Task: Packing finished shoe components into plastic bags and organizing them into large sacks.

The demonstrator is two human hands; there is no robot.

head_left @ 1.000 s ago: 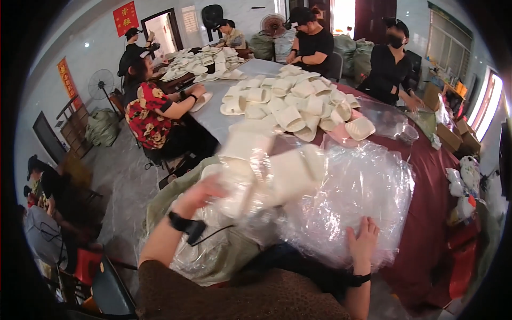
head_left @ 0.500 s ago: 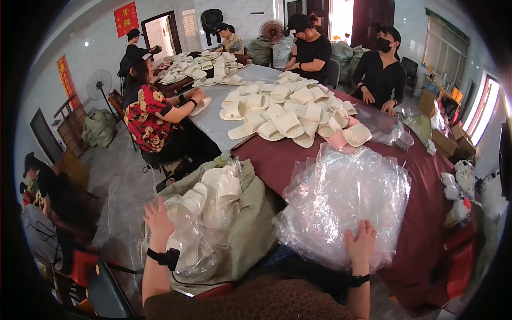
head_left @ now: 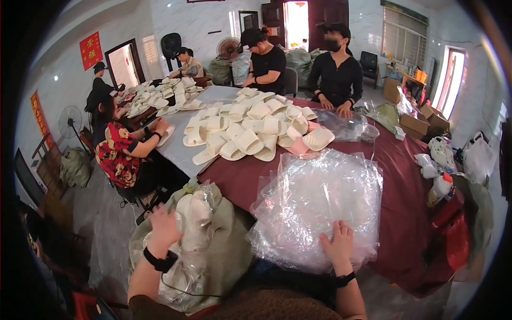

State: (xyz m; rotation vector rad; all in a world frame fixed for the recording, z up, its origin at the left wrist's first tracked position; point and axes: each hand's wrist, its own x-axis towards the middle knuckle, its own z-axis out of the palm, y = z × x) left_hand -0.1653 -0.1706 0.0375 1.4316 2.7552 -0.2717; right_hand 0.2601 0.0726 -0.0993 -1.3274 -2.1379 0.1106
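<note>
My left hand (head_left: 162,226) rests with spread fingers on a clear plastic bag of white slippers (head_left: 193,213), which lies in a large greenish sack (head_left: 224,250) at the table's near left corner. My right hand (head_left: 337,246) lies flat and open on the near edge of a pile of clear plastic bags (head_left: 320,205). The pile sits on the dark red tablecloth (head_left: 405,202). A black band is on each of my wrists.
A heap of loose white slippers (head_left: 256,128) covers the table's middle. A person in a red flowered shirt (head_left: 120,154) sits at the left. Two people in black (head_left: 298,64) sit at the far side. Cardboard boxes (head_left: 421,122) and bags (head_left: 453,160) crowd the right.
My left hand carried the bagged slippers from above the plastic pile down to the left into the sack. My right hand stayed on the pile.
</note>
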